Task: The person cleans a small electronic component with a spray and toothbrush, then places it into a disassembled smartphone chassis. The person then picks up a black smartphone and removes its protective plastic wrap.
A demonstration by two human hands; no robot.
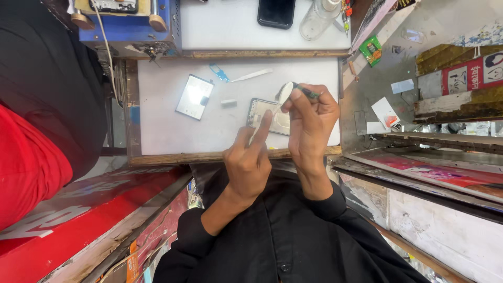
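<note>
Pinching a thin white strip (272, 112) between both hands: left hand (249, 165) at its lower end, right hand (309, 123) at the top (also gripping a green-tipped tool (306, 92)). Running lengthwise up-right above the phone frame (270, 115), lying near the counter (167, 131) front edge.

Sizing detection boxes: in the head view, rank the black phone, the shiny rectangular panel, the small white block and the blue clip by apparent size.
1. shiny rectangular panel
2. black phone, partly cut off by the frame edge, so its rank is unsure
3. blue clip
4. small white block, close to the clip in size
</note>
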